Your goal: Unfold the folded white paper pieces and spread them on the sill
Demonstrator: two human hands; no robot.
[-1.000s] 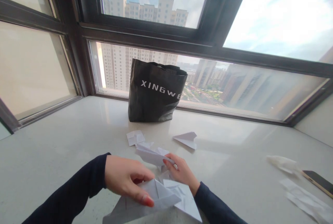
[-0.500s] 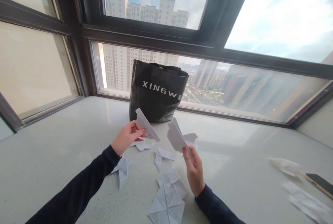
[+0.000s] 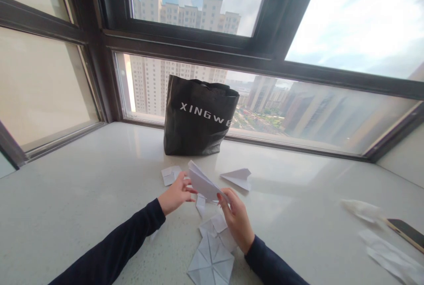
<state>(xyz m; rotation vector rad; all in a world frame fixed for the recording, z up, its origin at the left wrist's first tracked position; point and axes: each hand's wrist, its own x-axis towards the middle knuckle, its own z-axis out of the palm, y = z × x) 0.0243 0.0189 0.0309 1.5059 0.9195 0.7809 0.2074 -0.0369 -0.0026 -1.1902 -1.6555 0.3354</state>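
My right hand (image 3: 236, 216) pinches the lower right end of a folded white sheet (image 3: 203, 183), which looks like a paper plane held tilted above the counter. Beside its left end is my left hand (image 3: 179, 194), fingers apart and bent, holding nothing that I can see. A folded paper square (image 3: 169, 175) lies just behind the left hand. To the right of the held sheet rests a paper plane (image 3: 237, 178). Under and in front of the hands are a folded strip (image 3: 200, 205) and a creased, folded paper piece (image 3: 211, 260), partly overlapping another one.
A black bag (image 3: 198, 121) with white lettering stands at the back against the window (image 3: 265, 108). On the right of the pale counter (image 3: 298, 223) lie a phone (image 3: 407, 232) and crumpled white tissues (image 3: 391, 254).
My left hand has let go of the folded paper it held and moved right and down. My right hand has brought its folded sheet left and lower, close to the left fingers.
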